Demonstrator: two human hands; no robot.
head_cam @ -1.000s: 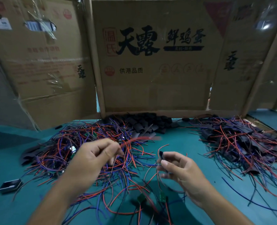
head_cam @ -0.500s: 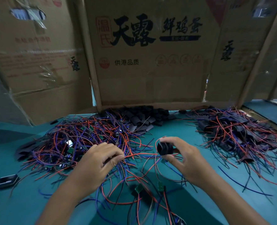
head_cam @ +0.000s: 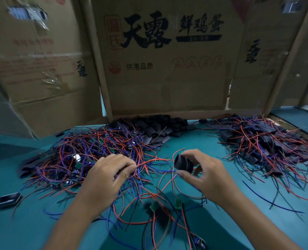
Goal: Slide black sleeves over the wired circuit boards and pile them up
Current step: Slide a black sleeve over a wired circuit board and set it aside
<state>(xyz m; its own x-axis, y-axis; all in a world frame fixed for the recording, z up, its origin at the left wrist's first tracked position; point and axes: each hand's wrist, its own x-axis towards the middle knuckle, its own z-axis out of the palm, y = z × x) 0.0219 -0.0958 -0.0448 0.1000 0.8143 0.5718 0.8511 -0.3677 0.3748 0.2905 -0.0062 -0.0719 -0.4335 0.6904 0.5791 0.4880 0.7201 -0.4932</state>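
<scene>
Black sleeve (head_cam: 183,163) sits pinched open in your right hand (head_cam: 206,175), above the surface's middle; your left hand (head_cam: 108,173) pinches red and blue wires (head_cam: 150,162). Loose wires could snag the sleeve mouth and buckle.

Cardboard boxes (head_cam: 167,69) (printed lettering) stand behind the teal table (head_cam: 32,222).

- The table (head_cam: 221,231) is showing plain teal.
- The wires (head_cam: 88,150) are running red, blue and black.
- The sleeve (head_cam: 183,164) is showing black.
- The sleeves (head_cam: 156,126) behind are lying black.
- The boards (head_cam: 177,203) are showing green.
- The cardboard (head_cam: 167,87) is showing brown, bearing black characters and faded red seals.
</scene>
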